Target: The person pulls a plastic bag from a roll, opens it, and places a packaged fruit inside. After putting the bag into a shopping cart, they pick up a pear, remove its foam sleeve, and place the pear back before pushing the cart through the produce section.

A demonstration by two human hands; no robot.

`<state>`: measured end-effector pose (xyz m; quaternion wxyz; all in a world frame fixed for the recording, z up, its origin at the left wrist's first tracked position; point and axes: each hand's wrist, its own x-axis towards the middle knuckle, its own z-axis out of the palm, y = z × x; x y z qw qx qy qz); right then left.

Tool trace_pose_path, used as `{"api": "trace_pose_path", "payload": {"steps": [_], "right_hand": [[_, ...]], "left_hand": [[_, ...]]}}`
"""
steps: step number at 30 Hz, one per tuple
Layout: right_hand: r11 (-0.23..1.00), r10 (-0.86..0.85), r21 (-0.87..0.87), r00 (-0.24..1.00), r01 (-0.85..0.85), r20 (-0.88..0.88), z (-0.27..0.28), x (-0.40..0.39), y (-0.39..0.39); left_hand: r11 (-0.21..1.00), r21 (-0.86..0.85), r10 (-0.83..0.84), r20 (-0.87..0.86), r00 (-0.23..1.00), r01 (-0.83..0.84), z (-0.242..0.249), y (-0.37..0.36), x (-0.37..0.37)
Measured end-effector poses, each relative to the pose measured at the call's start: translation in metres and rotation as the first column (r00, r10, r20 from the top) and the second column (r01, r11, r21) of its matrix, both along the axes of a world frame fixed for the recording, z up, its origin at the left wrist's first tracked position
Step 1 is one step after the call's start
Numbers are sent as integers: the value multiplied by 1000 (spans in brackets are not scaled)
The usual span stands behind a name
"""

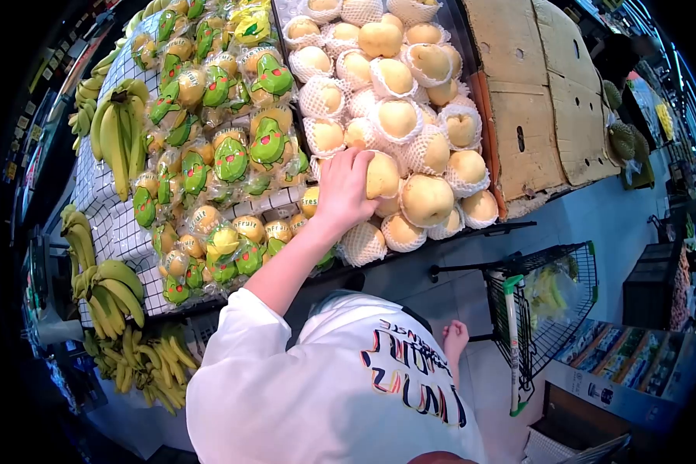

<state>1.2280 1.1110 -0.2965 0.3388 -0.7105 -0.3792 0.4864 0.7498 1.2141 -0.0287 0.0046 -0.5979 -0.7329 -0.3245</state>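
My left hand [348,185] reaches over the front of the fruit display, its fingers wrapped round a yellow pear [382,176]. Many more round pears [428,199] surround it, most sitting in white foam nets [363,243]. My right hand [456,335] hangs low at my side with its fingers curled in and nothing visible in them. It is apart from the display, with a shopping cart [513,348] to its right.
Left of the pears lie bagged fruits [268,143] with green cartoon labels. Bananas [121,131] rest on checked cloth, with more bunches [143,363] lower down. Cardboard [533,100] covers the stand at the right. The cart holds a bag of yellow-green produce [551,290].
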Motion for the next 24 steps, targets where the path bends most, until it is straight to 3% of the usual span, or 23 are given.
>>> {"api": "trace_pose_path", "payload": {"steps": [3,7,9,10,11,14,16,18,20,22,24], "right_hand": [[986,132,106,990,-127,-41,49,-42,34],[939,280,224,958,-262,-53,95,-83,58],[915,339,252,939,-315,-58,120,-98,65],[905,366,260,928,-338,-71,139,-108,67],[894,393,266,916,-359,-84,161,-120,67],[858,494,294,834,-421,-246,210,-144,73],[849,524,318,754,-423,-396,249,-162,75],[812,583,380,659,-443,-476,284,-176,78],[768,639,429,624,-476,-451,320,-187,78],[684,693,562,654,-466,-302,336,-195,76],[538,702,655,712,-531,0,341,-195,74]], "left_hand": [[991,122,36,99,994,-48,-3,1,-3],[961,118,163,493,855,-251,13,-4,0],[929,285,-103,811,575,-236,25,-13,3],[896,360,-247,890,384,-258,29,-19,3],[889,432,-393,891,228,-153,25,-25,-1],[865,502,-465,798,-382,-4,33,-54,18],[847,532,-449,720,-529,4,19,-64,42],[842,539,-402,658,-636,26,17,-72,67],[855,511,-348,694,-630,91,14,-78,88],[859,498,-327,714,-619,119,14,-81,105],[865,496,-409,785,-466,77,14,-81,122]]}}
